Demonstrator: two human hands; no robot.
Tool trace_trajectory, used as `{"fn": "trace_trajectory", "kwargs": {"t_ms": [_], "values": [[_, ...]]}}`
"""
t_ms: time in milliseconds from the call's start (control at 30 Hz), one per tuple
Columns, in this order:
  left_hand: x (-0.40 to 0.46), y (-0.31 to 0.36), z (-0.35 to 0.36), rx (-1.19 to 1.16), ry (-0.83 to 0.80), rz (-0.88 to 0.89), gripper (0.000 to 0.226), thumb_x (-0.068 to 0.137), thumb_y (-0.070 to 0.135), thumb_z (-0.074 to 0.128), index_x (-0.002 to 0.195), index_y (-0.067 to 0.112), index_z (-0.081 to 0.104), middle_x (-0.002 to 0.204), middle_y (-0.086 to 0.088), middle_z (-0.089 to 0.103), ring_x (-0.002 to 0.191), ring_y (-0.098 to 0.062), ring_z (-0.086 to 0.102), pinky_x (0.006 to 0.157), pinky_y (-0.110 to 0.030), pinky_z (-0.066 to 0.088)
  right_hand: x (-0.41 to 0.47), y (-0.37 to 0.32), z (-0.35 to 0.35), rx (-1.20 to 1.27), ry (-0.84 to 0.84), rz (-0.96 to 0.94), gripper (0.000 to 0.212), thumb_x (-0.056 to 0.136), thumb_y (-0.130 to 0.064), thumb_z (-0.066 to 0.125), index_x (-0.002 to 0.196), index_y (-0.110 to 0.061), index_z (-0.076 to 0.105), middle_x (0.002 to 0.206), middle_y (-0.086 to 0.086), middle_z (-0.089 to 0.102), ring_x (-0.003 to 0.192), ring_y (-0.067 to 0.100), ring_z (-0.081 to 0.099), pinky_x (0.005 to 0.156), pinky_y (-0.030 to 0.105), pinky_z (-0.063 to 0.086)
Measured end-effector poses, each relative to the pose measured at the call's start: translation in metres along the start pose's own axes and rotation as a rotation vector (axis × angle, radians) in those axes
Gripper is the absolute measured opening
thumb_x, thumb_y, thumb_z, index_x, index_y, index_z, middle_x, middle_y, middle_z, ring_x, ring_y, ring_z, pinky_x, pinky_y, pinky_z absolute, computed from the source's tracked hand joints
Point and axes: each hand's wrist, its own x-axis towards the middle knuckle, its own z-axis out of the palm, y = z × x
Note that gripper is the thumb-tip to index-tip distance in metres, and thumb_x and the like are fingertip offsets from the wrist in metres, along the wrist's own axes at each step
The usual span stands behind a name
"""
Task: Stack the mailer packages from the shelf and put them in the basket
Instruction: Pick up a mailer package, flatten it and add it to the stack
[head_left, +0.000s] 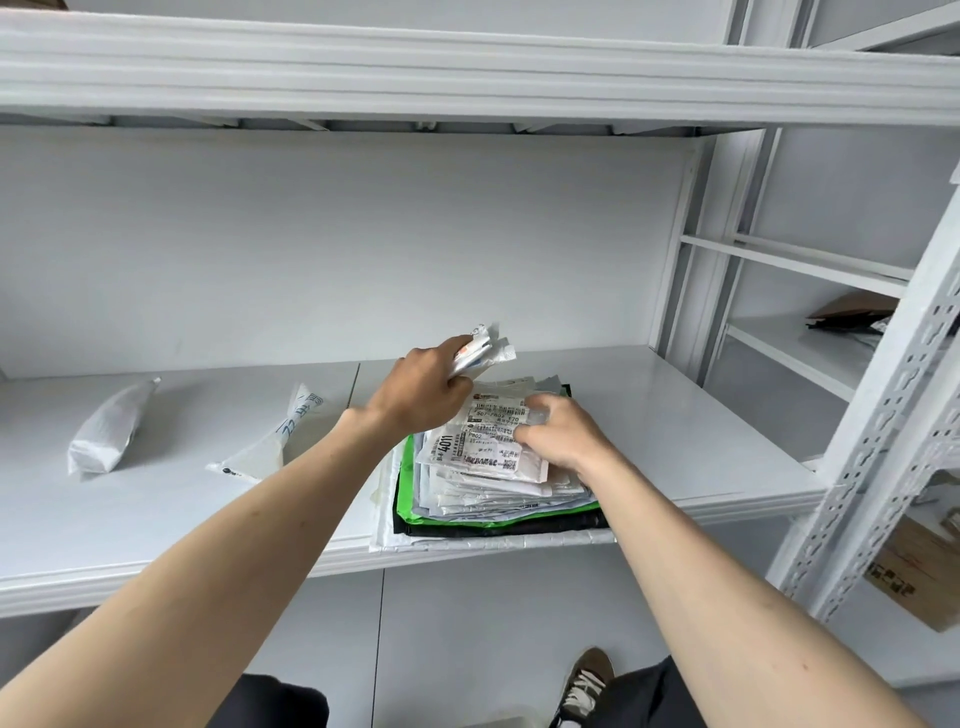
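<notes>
The left hand (423, 387) grips a small crinkly white mailer (480, 351) and holds it up, just above the back left corner of the pile of flat mailer packages (493, 467). The pile sits on the white metal shelf (675, 415), near its front edge, with a green bag and a black bag at the bottom. The right hand (563, 434) rests on top of the pile, fingers bent down on the label; I cannot tell if it pinches anything. The pile lies right under and a bit right of the held mailer, so it likely goes down there next. Two more white mailers, a puffy one (106, 428) and a long one (272, 439), lie to the left, nearer the left hand. No basket shows.
</notes>
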Motion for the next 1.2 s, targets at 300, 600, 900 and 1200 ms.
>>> {"fn": "trace_trajectory", "kwargs": {"t_ms": [300, 600, 900, 1200], "values": [[-0.002, 0.004, 0.006, 0.025, -0.059, 0.033, 0.052, 0.085, 0.013, 0.049, 0.137, 0.021, 0.047, 0.097, -0.014, 0.068, 0.087, -0.037, 0.059, 0.065, -0.031, 0.032, -0.025, -0.010, -0.012, -0.401, -0.383, -0.105, 0.103, 0.065, -0.070, 0.073, 0.151, -0.048, 0.019, 0.161, -0.005, -0.023, 0.149, 0.025, -0.016, 0.119, 0.050, 0.003], [-0.008, 0.019, 0.016, 0.083, -0.199, 0.033, 0.059, 0.089, 0.025, 0.053, 0.146, 0.025, 0.038, 0.127, -0.010, 0.062, 0.108, -0.035, 0.059, 0.085, -0.038, 0.047, -0.018, 0.003, -0.027, -0.152, -0.339, -0.176, 0.080, 0.074, -0.045, 0.081, 0.144, -0.029, 0.045, 0.150, -0.010, 0.042, 0.137, 0.014, 0.041, 0.111, 0.034, 0.035], [-0.021, 0.021, 0.045, 0.075, -0.450, -0.041, 0.069, 0.090, 0.062, 0.049, 0.150, 0.045, 0.021, 0.161, 0.003, 0.018, 0.149, -0.028, 0.010, 0.120, -0.044, 0.017, 0.003, 0.030, -0.037, 0.379, 0.042, 0.098, 0.046, 0.084, 0.002, 0.046, 0.123, -0.017, 0.060, 0.127, 0.007, 0.062, 0.118, 0.022, 0.057, 0.106, 0.040, 0.045], [-0.027, 0.034, 0.049, 0.123, -0.548, 0.000, 0.084, 0.085, 0.070, 0.050, 0.152, 0.045, 0.005, 0.163, 0.006, 0.002, 0.149, -0.032, -0.007, 0.117, -0.051, 0.016, 0.002, 0.004, -0.016, 0.229, 0.069, 0.141, 0.032, 0.092, -0.019, 0.057, 0.106, 0.008, 0.064, 0.111, 0.019, 0.067, 0.096, 0.026, 0.065, 0.076, 0.034, 0.054]]}}
